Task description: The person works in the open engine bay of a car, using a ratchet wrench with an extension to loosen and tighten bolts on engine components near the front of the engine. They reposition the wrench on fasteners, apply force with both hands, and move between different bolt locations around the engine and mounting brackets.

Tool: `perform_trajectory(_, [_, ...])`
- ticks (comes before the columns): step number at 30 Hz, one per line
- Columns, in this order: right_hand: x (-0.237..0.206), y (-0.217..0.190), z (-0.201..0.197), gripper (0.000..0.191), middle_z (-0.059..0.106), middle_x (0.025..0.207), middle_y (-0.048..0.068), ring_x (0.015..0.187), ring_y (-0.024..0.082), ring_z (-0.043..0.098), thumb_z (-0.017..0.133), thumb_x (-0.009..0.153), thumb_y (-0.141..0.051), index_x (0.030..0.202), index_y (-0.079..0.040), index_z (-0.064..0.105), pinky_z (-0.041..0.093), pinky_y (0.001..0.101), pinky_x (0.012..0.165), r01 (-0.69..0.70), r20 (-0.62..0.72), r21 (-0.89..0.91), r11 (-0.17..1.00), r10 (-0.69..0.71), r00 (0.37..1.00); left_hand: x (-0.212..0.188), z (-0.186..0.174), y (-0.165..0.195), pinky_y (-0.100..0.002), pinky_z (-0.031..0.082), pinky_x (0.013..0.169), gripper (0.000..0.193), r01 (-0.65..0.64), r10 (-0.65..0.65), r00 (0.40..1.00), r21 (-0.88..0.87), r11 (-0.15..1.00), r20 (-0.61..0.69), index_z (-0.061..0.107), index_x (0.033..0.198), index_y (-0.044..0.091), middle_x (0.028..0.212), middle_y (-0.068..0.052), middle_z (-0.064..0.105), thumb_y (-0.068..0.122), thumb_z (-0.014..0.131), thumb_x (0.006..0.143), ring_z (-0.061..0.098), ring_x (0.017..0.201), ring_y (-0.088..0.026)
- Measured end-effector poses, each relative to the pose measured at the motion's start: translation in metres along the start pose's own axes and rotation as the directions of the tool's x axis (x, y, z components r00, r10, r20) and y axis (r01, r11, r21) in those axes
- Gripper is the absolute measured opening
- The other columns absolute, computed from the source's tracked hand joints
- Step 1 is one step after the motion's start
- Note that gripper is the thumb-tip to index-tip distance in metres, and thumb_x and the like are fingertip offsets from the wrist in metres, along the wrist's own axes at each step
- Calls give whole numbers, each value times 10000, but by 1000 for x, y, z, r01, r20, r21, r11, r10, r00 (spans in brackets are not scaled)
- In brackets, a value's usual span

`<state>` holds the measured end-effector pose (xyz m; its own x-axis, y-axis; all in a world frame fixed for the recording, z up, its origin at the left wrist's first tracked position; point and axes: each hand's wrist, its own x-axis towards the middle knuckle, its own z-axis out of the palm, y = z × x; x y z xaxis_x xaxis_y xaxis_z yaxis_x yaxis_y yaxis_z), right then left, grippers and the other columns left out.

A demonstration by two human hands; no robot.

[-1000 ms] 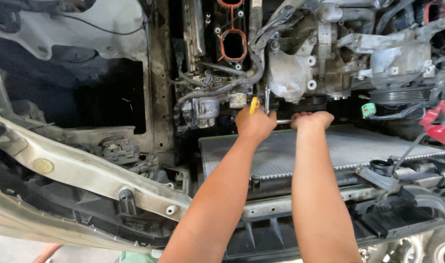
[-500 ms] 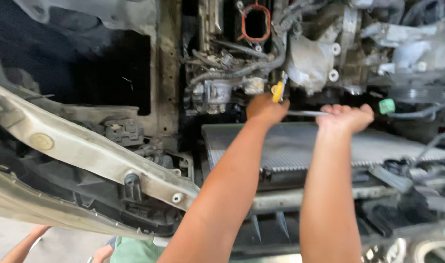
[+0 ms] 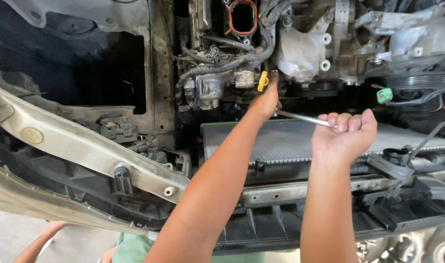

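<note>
Our hands work a ratchet [image 3: 303, 118] above the radiator [image 3: 286, 141].
Right hand [image 3: 347, 136] clenches its handle; left hand [image 3: 266, 100] grips the head, near a yellow dipstick [image 3: 263, 81].

We have one view only, head-worn, looking steeply down into an open engine bay [image 3: 300, 44] at close range. The radiator [image 3: 281, 141] lies just below the fingers [image 3: 342, 122]; our forearms enter from the bottom edge.

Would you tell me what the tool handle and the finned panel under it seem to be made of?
The tool handle in the right hand looks like polished steel: bright, mirror-like. The finned panel looks like dull aluminium, grey with fine ribs.
</note>
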<state>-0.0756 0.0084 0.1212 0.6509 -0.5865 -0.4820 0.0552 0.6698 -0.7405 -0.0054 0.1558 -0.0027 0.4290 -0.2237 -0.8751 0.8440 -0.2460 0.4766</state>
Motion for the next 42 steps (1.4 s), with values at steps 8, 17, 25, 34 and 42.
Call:
perform_trajectory(8, [-47,-8,5,451,325,606,11,639,199,353,534,1066,-276,680,-152,337,386,420,781,43,161,50,998,-51,986,-5,-5,-14,-419,564,724,941,-35,38,999,147,988,-14,774,673,30,746,-181,731,815,292,864,706,731,-309])
perform_trajectory(17, [-95,-25,10,434,325,654,13,734,175,375,453,1151,-257,748,-137,347,371,365,797,126,343,24,992,-127,931,-52,-1,-8,-434,607,624,832,-5,9,998,56,998,-57,695,646,-2,680,-139,659,755,442,882,673,662,-270])
perform_trajectory(25, [-101,-99,-4,466,322,670,8,674,156,338,417,1226,-297,799,-125,345,379,352,812,267,465,-45,963,-216,858,-82,66,13,-377,547,563,856,-107,105,994,58,992,38,714,636,7,645,-125,661,761,394,884,649,611,-254])
perform_trajectory(34, [26,-87,26,457,322,664,26,696,183,372,518,1113,-240,716,-126,324,383,376,757,314,551,-256,914,-129,825,-1,133,51,-392,489,550,770,-89,27,986,-389,917,-162,649,661,17,635,-105,627,713,466,936,607,603,-265])
perform_trajectory(42, [52,-82,23,438,331,638,19,676,191,399,512,1077,-225,693,-132,324,395,380,757,220,448,-202,954,-110,887,18,142,34,-441,516,745,788,-132,17,947,-339,932,-321,693,643,-7,717,-158,721,685,446,928,683,724,-316])
